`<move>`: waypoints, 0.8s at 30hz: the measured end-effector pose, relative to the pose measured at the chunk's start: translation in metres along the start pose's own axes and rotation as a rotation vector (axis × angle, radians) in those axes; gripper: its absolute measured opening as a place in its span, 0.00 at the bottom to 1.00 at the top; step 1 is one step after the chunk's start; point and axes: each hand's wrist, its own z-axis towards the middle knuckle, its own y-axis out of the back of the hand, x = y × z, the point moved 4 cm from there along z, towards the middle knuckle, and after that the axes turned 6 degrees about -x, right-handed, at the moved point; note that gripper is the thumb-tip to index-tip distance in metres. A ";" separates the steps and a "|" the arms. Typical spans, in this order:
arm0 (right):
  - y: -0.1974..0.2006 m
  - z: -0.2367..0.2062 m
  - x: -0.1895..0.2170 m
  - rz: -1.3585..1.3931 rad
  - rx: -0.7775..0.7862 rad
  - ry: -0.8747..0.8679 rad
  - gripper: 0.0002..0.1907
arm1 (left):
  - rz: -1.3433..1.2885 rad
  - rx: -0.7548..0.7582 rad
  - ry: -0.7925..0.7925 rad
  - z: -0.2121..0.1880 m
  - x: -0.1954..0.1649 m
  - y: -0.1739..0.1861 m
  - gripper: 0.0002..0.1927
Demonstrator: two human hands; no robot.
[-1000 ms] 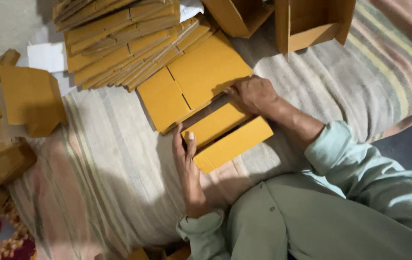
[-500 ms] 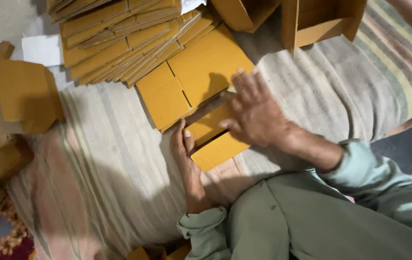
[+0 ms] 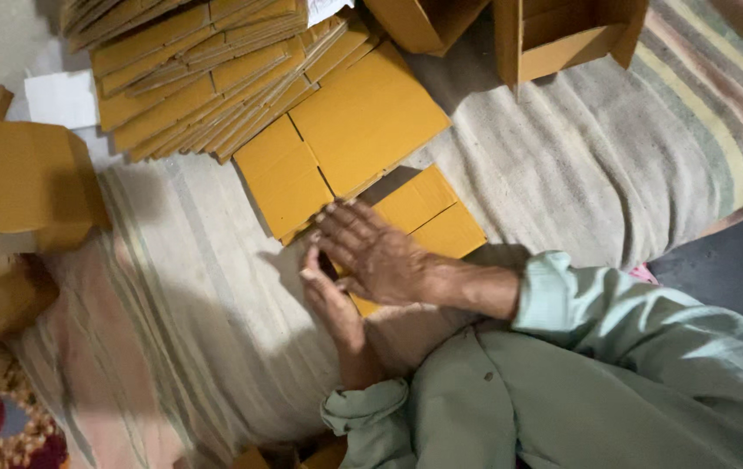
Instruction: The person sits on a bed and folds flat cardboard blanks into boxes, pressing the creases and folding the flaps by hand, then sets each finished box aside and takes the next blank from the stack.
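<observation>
Two hands meet on one folded yellow-brown cardboard blank (image 3: 428, 217), which lies on the striped cloth (image 3: 580, 174) near its middle, just in front of the person's lap. The right hand (image 3: 380, 256) lies flat across the blank's near-left part, fingers spread wide and pressing down rather than gripping, so it closes on nothing. The left hand (image 3: 328, 300) sits beside and partly under it, at the blank's left edge; its fingers look straight and laid along that edge, but the right hand hides their tips, so I cannot tell whether they pinch the card. To crease such a piece well, it seems wise to keep the flat palm on the panel as an anchor, run the other hand along the fold line, and keep the edges square before pressing. Touching the blank on its far side is a larger flat sheet (image 3: 345, 148) with scored panels, and beyond that, toward the cloth's far-left corner, a fanned stack of flat blanks (image 3: 189, 69). Made-up open boxes (image 3: 563, 35) stand at the far edge, and more folded boxes (image 3: 28, 182) crowd the left edge.
</observation>
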 end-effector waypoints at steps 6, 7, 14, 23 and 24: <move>0.026 -0.034 -0.067 -0.099 0.048 -0.212 0.37 | -0.043 0.099 -0.321 -0.003 -0.023 -0.006 0.22; 0.032 -0.040 -0.079 -0.094 0.038 -0.269 0.36 | -0.046 0.091 -0.283 -0.003 -0.022 -0.007 0.21; 0.039 -0.039 -0.069 -0.295 -0.098 -0.315 0.40 | 0.038 0.038 -0.308 -0.003 -0.020 -0.005 0.22; -0.007 0.004 0.008 -0.124 0.139 -0.068 0.37 | -0.053 0.034 -0.204 0.008 0.003 -0.003 0.22; -0.006 0.003 0.005 -0.107 0.103 -0.061 0.37 | -0.029 0.025 -0.197 0.008 0.004 -0.002 0.22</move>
